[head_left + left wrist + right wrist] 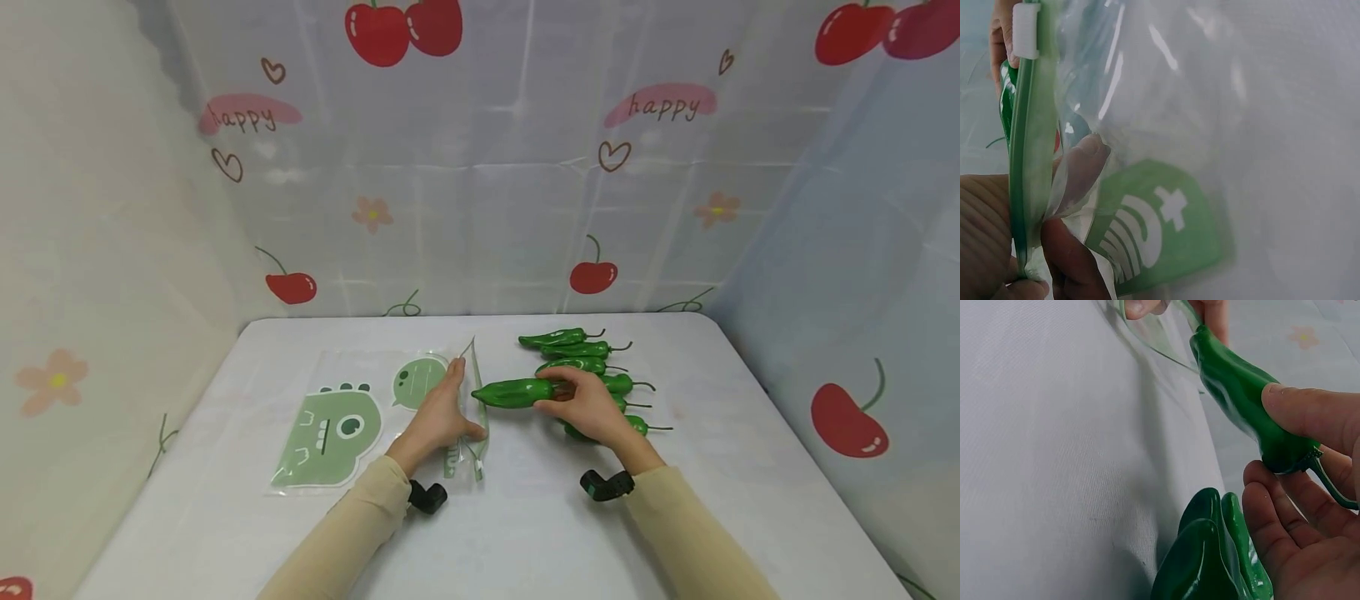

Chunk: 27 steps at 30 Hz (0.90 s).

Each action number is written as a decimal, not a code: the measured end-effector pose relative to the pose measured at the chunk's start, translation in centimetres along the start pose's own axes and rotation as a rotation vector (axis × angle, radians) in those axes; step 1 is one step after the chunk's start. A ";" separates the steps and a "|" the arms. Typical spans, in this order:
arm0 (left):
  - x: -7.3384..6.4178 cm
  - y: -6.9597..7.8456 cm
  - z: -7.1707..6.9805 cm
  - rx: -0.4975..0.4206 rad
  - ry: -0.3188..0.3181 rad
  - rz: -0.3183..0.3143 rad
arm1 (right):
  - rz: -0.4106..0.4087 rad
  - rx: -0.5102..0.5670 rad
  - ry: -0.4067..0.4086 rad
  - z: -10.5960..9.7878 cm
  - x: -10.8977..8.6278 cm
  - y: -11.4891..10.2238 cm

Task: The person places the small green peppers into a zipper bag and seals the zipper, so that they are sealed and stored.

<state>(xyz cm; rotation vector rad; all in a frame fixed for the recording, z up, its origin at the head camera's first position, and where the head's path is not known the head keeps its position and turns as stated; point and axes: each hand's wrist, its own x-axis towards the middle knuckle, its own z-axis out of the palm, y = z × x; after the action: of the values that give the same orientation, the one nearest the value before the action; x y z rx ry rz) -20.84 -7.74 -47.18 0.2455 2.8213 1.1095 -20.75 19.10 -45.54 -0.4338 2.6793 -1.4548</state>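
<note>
A clear slider bag (pixel 330 442) with a green cartoon dinosaur print lies on the white table, its mouth to the right. My left hand (pixel 438 417) holds the bag's mouth, thumb and fingers spread along its green-edged rim. In the left wrist view the white slider (pixel 1025 31) sits near the top of the green zip strip (pixel 1020 131). By its stem end, my right hand (pixel 588 407) pinches a glossy green pepper (pixel 513 393). The pepper's tip points left at the bag's mouth. Thumb on top and fingers below grip it in the right wrist view.
Several more green peppers (pixel 573 350) lie in a column on the table (pixel 750 500) at the right, stems pointing right. My right hand and forearm cover some of them. A patterned curtain (pixel 480 208) hangs behind and at both sides of the table.
</note>
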 end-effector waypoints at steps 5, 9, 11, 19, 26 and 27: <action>-0.1 0.0 -0.1 -0.004 0.000 0.003 | 0.020 -0.041 0.009 0.7 0.7 -0.3; -0.1 0.0 -0.1 -0.013 -0.001 0.006 | 0.032 -0.059 0.011 1.0 1.1 -0.6; -0.1 0.0 -0.1 -0.017 -0.004 0.007 | 0.052 -0.063 0.011 1.1 1.3 -0.8; -0.3 -0.1 -0.1 -0.022 -0.009 0.009 | 0.098 -0.088 0.021 1.6 2.3 -1.4; -0.3 -0.3 -0.2 -0.007 -0.011 0.009 | 0.092 -0.116 0.020 2.1 3.2 -1.8; -0.3 -0.3 -0.2 -0.007 -0.013 0.007 | 0.095 -0.115 0.020 2.2 3.3 -1.8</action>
<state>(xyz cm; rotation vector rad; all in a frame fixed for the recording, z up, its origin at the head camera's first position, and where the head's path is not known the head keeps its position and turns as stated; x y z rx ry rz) -20.63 -8.15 -47.21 0.2614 2.8065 1.1148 -23.14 15.46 -45.01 -0.2959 2.7672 -1.2926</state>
